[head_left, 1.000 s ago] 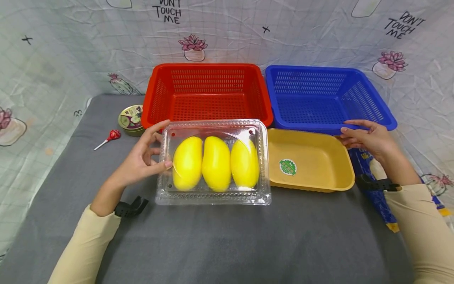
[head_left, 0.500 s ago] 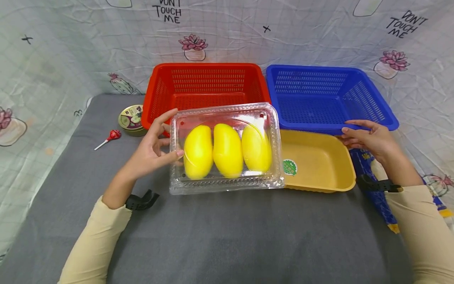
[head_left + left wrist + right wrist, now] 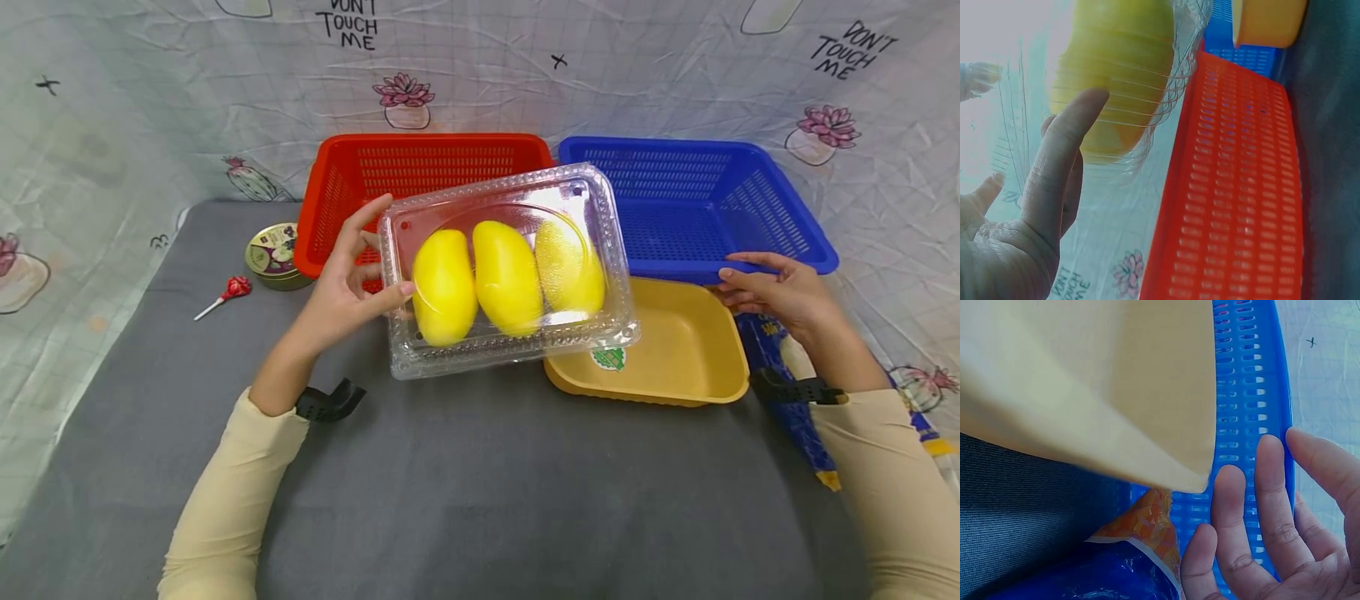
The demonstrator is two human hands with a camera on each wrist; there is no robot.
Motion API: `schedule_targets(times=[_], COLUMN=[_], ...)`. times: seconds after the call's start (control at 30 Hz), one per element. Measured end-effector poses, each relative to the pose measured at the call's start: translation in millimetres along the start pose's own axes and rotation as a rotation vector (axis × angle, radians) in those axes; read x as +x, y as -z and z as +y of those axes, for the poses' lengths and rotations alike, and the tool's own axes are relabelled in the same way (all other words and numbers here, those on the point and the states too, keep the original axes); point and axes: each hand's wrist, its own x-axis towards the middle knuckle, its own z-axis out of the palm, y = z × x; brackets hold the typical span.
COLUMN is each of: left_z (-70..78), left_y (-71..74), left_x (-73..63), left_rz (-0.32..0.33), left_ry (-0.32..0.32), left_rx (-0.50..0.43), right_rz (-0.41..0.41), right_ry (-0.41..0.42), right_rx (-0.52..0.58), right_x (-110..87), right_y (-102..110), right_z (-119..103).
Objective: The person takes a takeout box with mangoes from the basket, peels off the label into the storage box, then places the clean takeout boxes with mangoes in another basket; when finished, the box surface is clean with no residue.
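My left hand grips the left edge of a clear plastic clamshell box, thumb on the near face and other fingers spread behind. Inside lie three yellow mangoes, one of them partly seen in the left wrist view. The box is raised and tilted, its right end higher, overlapping the red basket and the tan tray in the head view. My right hand holds the front rim of the blue basket; in the right wrist view its fingers straddle that rim.
A round tin and a red-wrapped lollipop lie left of the red basket. A blue packet lies under the right forearm. A printed cloth hangs behind the baskets, and grey cloth covers the table.
My left hand has carried the clamshell box up and to the right, tilting its right end upward. More of the tray's lower left corner shows. The right hand stays at the blue basket's rim.
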Motion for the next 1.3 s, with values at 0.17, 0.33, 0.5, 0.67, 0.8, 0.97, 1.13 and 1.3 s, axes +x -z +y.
schedule_targets(times=[0.17,0.33,0.5,0.67,0.8,0.97,1.13,1.3], left_z=[-1.7,-2.6,-2.0,-2.9,-5.3,-11.5,-16.8,-18.1], left_y=[-9.2,-19.0,-28.5,-37.5,-44.8,-53.1,-60.8,-69.7], left_x=[16.1,29.0,37.9,46.8,54.1,63.7,69.5,73.1], left_rz=[-0.004,-0.003,0.01,0.01,0.027,0.058,0.096,0.128], left_ry=[-0.038,-0.072,-0.107,-0.14,-0.165,-0.19,-0.219,-0.222], left_rx=[0.029,0.024,0.033,0.019,0.021,-0.003,-0.036,-0.064], right_rz=[0.0,0.005,0.006,0.011,0.006,0.0,0.013,0.005], right_ry=[0.006,0.015,0.023,0.033,0.031,0.026,0.015,0.029], right_rx=[0.019,0.031,0.011,0.02,0.033,0.049,0.022,0.051], right_x=[-0.2,1.0,2.7,2.5,2.3,2.4,2.3,1.0], right_y=[1.1,1.9,3.1,3.2,2.9,2.7,1.8,1.9], right_z=[0.2,1.7,2.5,2.7,3.0,3.2,2.6,2.4])
